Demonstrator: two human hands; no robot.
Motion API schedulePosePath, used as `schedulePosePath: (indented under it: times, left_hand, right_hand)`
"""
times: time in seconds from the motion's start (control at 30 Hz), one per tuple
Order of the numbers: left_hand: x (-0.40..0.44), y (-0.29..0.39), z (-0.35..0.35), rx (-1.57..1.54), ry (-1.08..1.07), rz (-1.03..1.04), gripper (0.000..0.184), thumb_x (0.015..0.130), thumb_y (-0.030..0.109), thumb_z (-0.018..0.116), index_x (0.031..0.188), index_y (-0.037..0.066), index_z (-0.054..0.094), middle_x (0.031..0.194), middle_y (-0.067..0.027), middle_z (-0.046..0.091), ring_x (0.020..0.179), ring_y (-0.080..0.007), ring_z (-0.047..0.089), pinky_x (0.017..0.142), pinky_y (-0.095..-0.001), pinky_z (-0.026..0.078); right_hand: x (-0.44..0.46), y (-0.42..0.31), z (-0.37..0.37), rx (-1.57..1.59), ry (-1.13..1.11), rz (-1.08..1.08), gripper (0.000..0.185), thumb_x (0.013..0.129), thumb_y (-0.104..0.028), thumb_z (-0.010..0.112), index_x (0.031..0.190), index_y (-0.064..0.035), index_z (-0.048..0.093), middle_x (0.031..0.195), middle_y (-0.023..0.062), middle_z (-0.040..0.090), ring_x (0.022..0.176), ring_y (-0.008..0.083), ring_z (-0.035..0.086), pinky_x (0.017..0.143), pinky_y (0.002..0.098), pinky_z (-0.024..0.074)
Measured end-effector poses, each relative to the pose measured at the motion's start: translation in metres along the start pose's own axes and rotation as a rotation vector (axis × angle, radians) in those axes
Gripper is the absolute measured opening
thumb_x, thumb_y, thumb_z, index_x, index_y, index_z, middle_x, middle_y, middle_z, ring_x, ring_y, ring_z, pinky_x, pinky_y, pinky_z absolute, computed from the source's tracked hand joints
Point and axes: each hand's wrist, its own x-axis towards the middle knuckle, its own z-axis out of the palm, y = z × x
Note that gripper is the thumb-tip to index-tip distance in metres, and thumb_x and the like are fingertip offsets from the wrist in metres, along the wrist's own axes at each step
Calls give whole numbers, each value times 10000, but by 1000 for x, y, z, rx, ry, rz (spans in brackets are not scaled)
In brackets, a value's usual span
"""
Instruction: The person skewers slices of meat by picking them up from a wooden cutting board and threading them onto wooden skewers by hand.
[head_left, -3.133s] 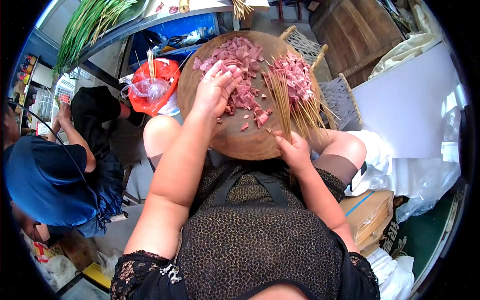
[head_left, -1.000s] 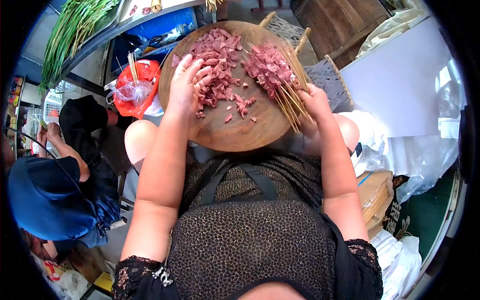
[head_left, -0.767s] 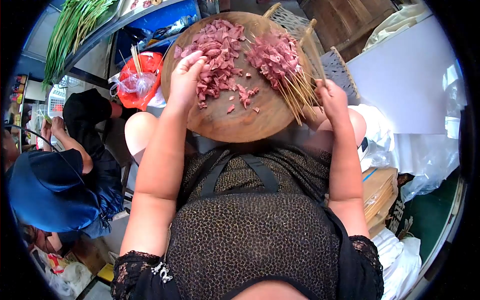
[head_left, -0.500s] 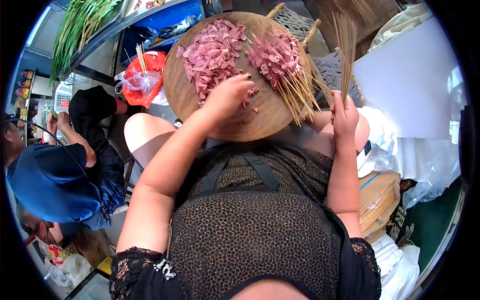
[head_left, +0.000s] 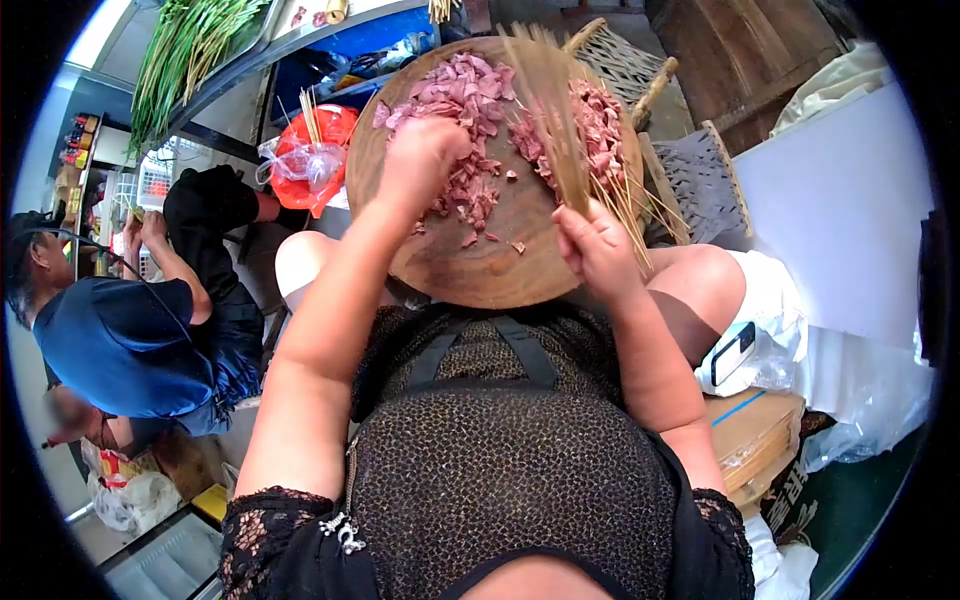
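Head view: a round wooden board (head_left: 465,272) holds loose meat (head_left: 465,85) left of skewered meat (head_left: 602,135), which a blurred stick bundle (head_left: 562,120) in the closed right hand (head_left: 600,250) partly hides; a red bag (head_left: 337,122) nearby contains sticks (head_left: 310,120), and the left hand (head_left: 423,158) curls over the loose meat, fingertips and any hold hidden.

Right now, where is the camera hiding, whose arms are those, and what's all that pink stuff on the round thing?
There's no robot here. A person wears the camera on their head, so it looks down past their own front and arms. The round wooden board holds a heap of loose pink pieces that look like raw meat. Beside it, more pieces are already on skewers. The right hand grips a bundle of thin sticks, blurry in the picture. The left hand is over the loose heap; I can't tell if it holds anything. Someone else, in a blue top, is off to the left.
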Motion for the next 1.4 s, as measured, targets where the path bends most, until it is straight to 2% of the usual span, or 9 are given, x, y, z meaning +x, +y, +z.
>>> schedulePosePath:
  times: [0.13, 0.2, 0.57, 0.7, 0.8, 0.9, 1.07, 1.2, 1.4]
  left_hand:
    - [29, -42, 13, 108, 178, -79, 158, 818, 125, 541, 932, 52, 622, 920, -138, 625, 878, -312, 584, 764, -372, 462]
    - [34, -42, 20, 116, -159, -304, 202, 813, 93, 514, 987, 63, 612, 945, -158, 615, 891, -327, 581, 777, -387, 459]
    - [-21, 18, 22, 78, -2, -96, 42, 734, 71, 537, 765, 62, 565, 760, -91, 577, 777, -277, 578, 682, -367, 470]
    - [-22, 27, 5, -45, 5, -173, 89, 685, 127, 662, 728, 70, 610, 752, -83, 603, 761, -270, 580, 669, -342, 468]
    - [-21, 26, -6, -249, -96, -516, 195, 785, 169, 645, 959, 82, 660, 887, -60, 659, 809, -131, 615, 710, -253, 469]
    - [-25, 9, 1, -565, 22, -741, 223, 822, 195, 622, 982, 41, 648, 896, -34, 655, 817, -103, 601, 718, -233, 462]
    - [-27, -9, -1, -1133, 225, -809, 141, 819, 119, 585, 919, 22, 601, 871, -18, 620, 771, -71, 551, 715, -202, 427]
    - [-28, -21, 3, -1172, 226, -791, 144, 875, 159, 528, 918, 34, 585, 888, -44, 627, 822, -114, 581, 749, -229, 448]
    - [-19, -5, -2, -1237, 297, -952, 156, 876, 210, 544, 921, 70, 596, 841, -25, 634, 643, -107, 599, 545, -233, 484]
  right_hand:
    - [12, 27, 1, 85, -1, 97, 184, 900, -256, 498, 924, -77, 536, 592, -27, 478, 432, 33, 365, 398, 173, 280]
    - [16, 31, 2, 79, -10, 108, 189, 899, -259, 499, 922, -74, 533, 589, -28, 474, 430, 33, 361, 397, 172, 276]
    - [17, 45, 10, -98, -86, 97, 167, 885, -228, 519, 896, -62, 526, 627, -36, 470, 543, 43, 410, 505, 195, 342]
    - [16, 42, 7, -129, -56, 121, 164, 879, -232, 530, 885, -68, 522, 634, -36, 477, 542, 39, 414, 499, 190, 344]
    - [16, 41, 3, -59, -24, 146, 182, 874, -254, 541, 875, -72, 536, 658, -37, 495, 538, 38, 422, 472, 182, 334]
    - [16, 43, 3, -50, -25, 199, 201, 871, -271, 543, 857, -71, 555, 657, -39, 490, 520, 36, 410, 454, 183, 319]
    - [13, 40, 4, -83, -77, 295, 205, 864, -263, 546, 874, -62, 583, 661, -42, 481, 502, 33, 394, 438, 188, 308]
    - [13, 40, 9, -58, -74, 222, 230, 847, -207, 572, 1012, -47, 576, 691, -52, 498, 537, 27, 404, 469, 174, 319]
    - [15, 41, 8, 59, -86, 150, 314, 831, -173, 598, 1113, -49, 537, 703, -58, 513, 528, 17, 402, 456, 161, 320]
